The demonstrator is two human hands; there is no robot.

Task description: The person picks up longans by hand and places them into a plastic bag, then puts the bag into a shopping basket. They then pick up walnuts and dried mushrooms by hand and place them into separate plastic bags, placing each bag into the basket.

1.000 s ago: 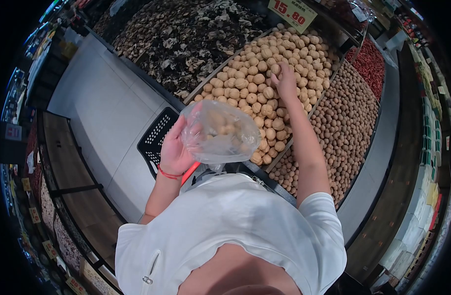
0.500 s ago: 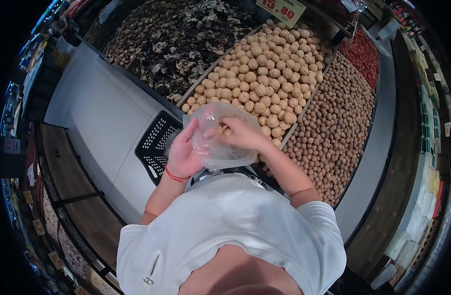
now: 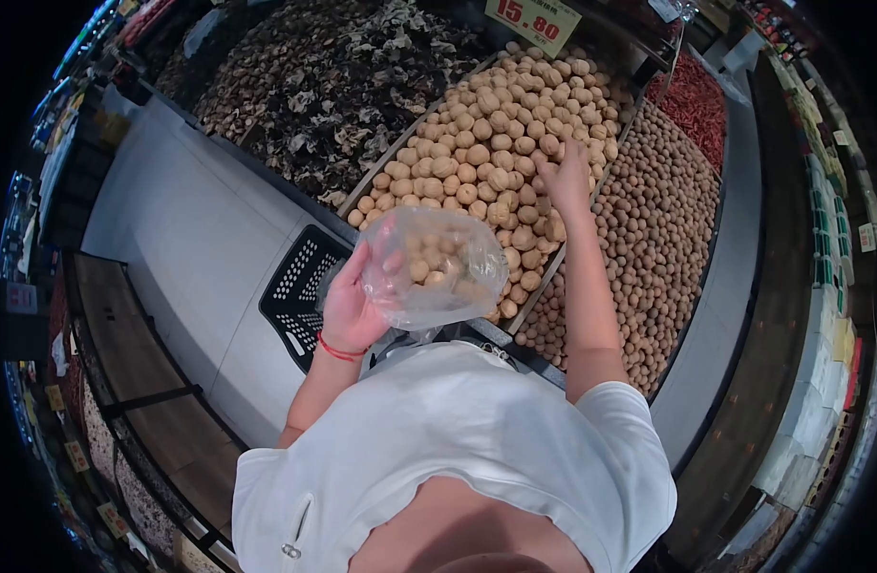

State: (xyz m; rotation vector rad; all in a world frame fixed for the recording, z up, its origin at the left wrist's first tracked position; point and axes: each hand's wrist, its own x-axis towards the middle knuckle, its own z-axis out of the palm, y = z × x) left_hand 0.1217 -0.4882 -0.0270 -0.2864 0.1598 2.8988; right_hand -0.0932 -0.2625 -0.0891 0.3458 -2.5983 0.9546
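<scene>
My left hand (image 3: 352, 307) grips a clear plastic bag (image 3: 481, 263) by its left side. Several walnuts (image 3: 427, 263) show through the bag's thin film. My right hand (image 3: 568, 183) is stretched forward over the heap of pale walnuts (image 3: 479, 153), at its right side. Thumb and fingers there are apart, their tips close to or touching walnuts on top of the heap. Whether one is between them is hard to make out.
Black perforated basket (image 3: 300, 286) left of the bag. Beyond a divider lies dark dried fungus (image 3: 362, 105). Smaller brown round nuts (image 3: 649, 248) fill the right-hand bin, with red dried chillies (image 3: 692, 110) behind. A price sign (image 3: 532, 21) stands at the back.
My right hand has left the bag and moved forward and right to the walnut heap. The bag stays in my left hand, its walnuts now more visible.
</scene>
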